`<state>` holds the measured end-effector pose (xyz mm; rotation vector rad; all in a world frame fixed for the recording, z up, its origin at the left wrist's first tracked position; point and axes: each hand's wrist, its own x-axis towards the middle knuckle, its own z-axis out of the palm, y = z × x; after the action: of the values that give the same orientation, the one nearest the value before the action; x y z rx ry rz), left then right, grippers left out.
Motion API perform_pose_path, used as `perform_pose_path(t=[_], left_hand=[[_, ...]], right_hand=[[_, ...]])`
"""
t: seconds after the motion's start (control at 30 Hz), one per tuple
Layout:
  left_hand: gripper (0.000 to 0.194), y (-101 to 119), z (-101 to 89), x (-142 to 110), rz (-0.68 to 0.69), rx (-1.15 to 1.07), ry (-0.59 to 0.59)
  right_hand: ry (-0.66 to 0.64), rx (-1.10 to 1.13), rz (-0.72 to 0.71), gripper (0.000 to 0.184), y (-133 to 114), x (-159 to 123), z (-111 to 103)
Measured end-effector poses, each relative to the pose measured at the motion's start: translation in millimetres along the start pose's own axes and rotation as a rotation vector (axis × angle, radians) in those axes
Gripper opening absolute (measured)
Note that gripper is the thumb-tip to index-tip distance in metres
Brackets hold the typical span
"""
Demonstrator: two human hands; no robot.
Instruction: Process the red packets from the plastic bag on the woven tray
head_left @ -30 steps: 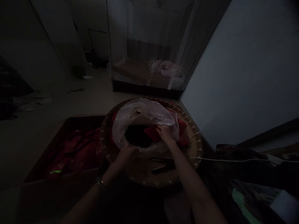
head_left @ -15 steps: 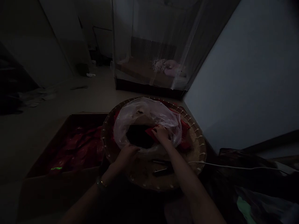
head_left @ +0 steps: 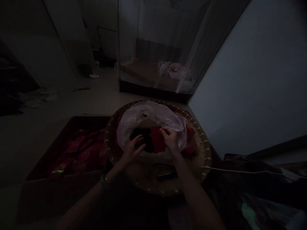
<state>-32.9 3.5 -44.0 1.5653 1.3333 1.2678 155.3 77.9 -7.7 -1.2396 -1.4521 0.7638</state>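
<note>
A clear plastic bag with its mouth spread wide sits in a round woven bamboo tray; dark contents fill it, their kind too dim to tell. Over the opening, my right hand pinches the edge of a flat red packet. To its left, my left hand is empty, thumb and fingers apart, above the bag's near left rim. More red packets lie in the tray at the right, partly hidden by the bag. A dark tool with two arms lies at the tray's near side.
A cardboard box of shiny red packets stands at the left. A white cord runs from the tray to the right. Beyond are a netted bed and a pale wall. Dark bags lie at the right.
The red packet in my right hand has turned to show its broad face over the bag's mouth. My left hand has lifted off the bag's rim and moved right, fingers opening.
</note>
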Motion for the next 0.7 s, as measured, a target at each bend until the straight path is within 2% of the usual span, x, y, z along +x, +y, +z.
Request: perform_pose_path(t=[0.1, 0.27, 0.33, 0.43, 0.53, 0.6, 0.7], left_hand=[[0.048, 8, 7.1, 8, -0.068, -0.210, -0.050], [0.038, 0, 8.2, 9, -0.136, -0.219, -0.021], [0.037, -1, 5.8, 8, -0.087, -0.172, 0.035], [0.048, 1, 5.2, 5, 0.064, -0.081, 0.065], [0.062, 0, 8.7, 1, 0.177, -0.026, -0.066], [0.057, -2, 10.6, -1, 0.157, -0.048, -0.141], [0.048, -4, 10.3, 0, 0.068, -0.147, -0.161]], right_hand=[[-0.090, 0.071, 0.008, 0.031, -11, -22, 12], [-0.218, -0.111, -0.247, 0.037, -27, -38, 13], [-0.263, -0.164, -0.312, 0.032, -32, -39, 13], [-0.167, -0.239, -0.327, 0.029, -35, -42, 20], [-0.128, -0.247, -0.306, 0.031, -36, -45, 28], [-0.193, -0.225, -0.293, 0.030, -36, -45, 29], [-0.231, -0.275, -0.301, 0.031, -35, -42, 24]])
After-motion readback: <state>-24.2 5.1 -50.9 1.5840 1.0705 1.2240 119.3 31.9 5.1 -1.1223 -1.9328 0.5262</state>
